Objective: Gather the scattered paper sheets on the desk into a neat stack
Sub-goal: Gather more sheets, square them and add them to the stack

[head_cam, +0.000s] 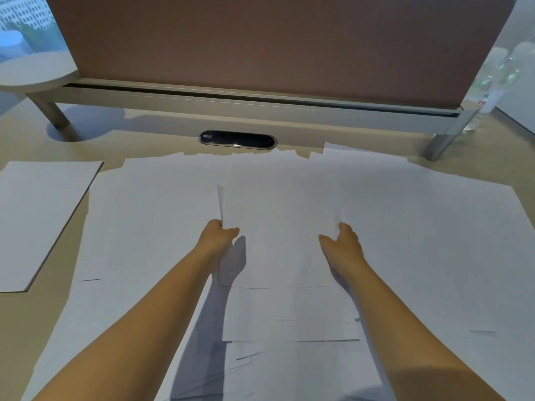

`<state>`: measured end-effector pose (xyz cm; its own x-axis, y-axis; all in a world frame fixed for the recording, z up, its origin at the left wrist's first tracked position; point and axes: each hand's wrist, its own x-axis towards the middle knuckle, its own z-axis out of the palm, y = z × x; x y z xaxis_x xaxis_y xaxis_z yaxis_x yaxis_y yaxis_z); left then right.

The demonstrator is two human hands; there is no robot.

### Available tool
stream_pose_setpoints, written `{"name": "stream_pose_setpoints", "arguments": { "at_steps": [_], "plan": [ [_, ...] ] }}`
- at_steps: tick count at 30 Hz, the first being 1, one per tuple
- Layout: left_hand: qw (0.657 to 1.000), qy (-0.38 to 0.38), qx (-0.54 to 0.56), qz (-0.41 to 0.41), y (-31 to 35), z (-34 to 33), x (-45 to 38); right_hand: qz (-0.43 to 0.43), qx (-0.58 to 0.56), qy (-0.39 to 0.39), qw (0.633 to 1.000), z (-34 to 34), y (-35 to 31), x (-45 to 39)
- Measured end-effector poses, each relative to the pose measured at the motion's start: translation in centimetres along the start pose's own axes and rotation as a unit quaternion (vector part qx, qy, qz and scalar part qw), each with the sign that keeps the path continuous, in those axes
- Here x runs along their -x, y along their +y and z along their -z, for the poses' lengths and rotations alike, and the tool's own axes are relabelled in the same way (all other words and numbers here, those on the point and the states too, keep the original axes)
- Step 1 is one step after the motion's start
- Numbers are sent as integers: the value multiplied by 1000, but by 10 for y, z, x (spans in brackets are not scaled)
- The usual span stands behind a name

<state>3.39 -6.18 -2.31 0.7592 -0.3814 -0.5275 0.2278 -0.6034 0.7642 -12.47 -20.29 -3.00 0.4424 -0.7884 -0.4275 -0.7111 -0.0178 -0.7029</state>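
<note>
left hand [220, 234] and right hand [341, 241] pinch a sheet [278, 227] by its edges; loose sheets [419, 241] under it may drag askew.

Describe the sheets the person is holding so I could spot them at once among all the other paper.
Start from the brown divider panel at the desk's back and come down past the black oval cable port. The held sheets lie between the left hand and right hand. Only they have side edges lifted.
</note>
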Motion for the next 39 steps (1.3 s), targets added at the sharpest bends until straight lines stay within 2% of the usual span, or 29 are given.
{"name": "stream_pose_setpoints", "arguments": {
  "at_steps": [5,7,12,15,17,19,23,30,34,39],
  "plan": [
    [997,-20,18,69,-4,16,0,-7,-22,-17,1000,0,4,-2],
    [997,-34,8,72,-14,20,2,6,-2,-11,1000,-1,5,-3],
    [998,37,-41,-29,-23,24,16,40,52,13,998,-4,2,1],
    [994,62,-30,-80,-20,37,27,9,-39,-14,999,-6,-9,6],
    [992,78,-4,-95,-19,49,35,-13,-174,-57,983,-12,-19,11],
    [990,93,18,-104,-17,61,43,-18,-246,-98,964,-19,-28,15],
    [987,105,48,-112,-15,81,57,41,-240,-123,962,-25,-54,33],
    [967,135,147,-160,15,112,83,130,-220,-47,966,-11,-113,62],
    [952,142,183,-200,46,128,100,157,-262,-39,951,0,-148,82],
    [951,142,176,-213,63,145,113,187,-261,-43,946,10,-166,102]
  ]
}}
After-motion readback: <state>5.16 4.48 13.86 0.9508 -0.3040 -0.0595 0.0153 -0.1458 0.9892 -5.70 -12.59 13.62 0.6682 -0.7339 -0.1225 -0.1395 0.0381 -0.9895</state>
